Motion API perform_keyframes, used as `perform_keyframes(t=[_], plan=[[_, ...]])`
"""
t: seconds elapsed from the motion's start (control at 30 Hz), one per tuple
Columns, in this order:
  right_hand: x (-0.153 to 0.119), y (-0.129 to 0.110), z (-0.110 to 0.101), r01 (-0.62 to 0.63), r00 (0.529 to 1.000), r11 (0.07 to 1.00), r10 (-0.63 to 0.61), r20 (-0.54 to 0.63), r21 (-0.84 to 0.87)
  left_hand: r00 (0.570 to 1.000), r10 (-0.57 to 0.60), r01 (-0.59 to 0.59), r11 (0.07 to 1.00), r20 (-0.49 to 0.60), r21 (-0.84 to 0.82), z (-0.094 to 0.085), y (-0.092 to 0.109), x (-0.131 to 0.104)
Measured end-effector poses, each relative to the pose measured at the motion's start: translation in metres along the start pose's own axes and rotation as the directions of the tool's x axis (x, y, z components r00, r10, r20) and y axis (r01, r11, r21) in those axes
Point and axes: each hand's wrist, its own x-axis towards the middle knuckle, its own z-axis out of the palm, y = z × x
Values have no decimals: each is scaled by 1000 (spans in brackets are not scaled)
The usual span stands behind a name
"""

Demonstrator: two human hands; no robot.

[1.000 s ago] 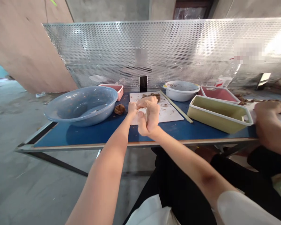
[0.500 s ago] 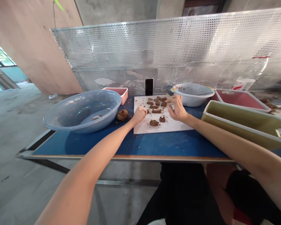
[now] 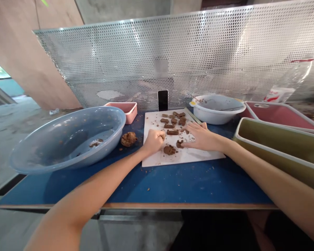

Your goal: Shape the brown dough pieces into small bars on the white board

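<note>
Several brown clay pieces, among them a short clay bar (image 3: 172, 132), lie on a white board (image 3: 157, 159). At the board's left part my left hand (image 3: 154, 140) is closed in a fist; what it holds, if anything, is hidden. Over the right part my right hand (image 3: 197, 136) is spread, palm down, its thumb at a small notched clay piece (image 3: 179, 144). Between the hands, nearer the front edge, sits a crumbly clay lump (image 3: 169, 150). A larger clay ball (image 3: 129, 139) rests on the blue tabletop, left of the board.
A big blue basin (image 3: 68, 139) and a pink box (image 3: 131, 113) stand left. A phone (image 3: 163, 100) stands behind the board. To the right are a white basin (image 3: 217, 115), a pink bin (image 3: 282, 115), an olive bin (image 3: 277, 153) and a plastic bottle (image 3: 285, 85).
My right hand has come nearer and spread its fingers, its thumb now at the notched piece. My left hand stays in a fist. The view has shifted closer to the table.
</note>
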Motion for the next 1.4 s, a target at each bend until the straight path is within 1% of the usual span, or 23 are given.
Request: perform_keyframes(t=[0.1,0.17,0.23,0.4,0.63,1.0,1.23,1.4], plan=[[1,3,5,-7,997,999,4,78,40,994,71,-77,995,77,67,-3,3,-7],[1,3,8,-8,995,999,3,97,45,994,70,-78,993,86,89,-4,5,-9],[1,1,10,-4,994,999,-1,105,47,996,50,-57,993,69,105,-4,6,-8],[1,-1,10,-1,997,997,-5,72,81,1000,19,-20,995,17,102,-4,9,-5],[3,1,17,-50,997,990,41,71,129,1000,-12,10,992,9,123,-4,13,-4],[4,0,17,-72,995,985,59,81,160,1000,-9,5,989,29,146,-4,9,-3],[3,-2,21,-52,998,987,46,43,154,999,-43,41,994,17,106,-3,10,-2],[4,-5,21,-72,996,987,64,59,142,997,-46,40,992,55,121,-3,10,0]])
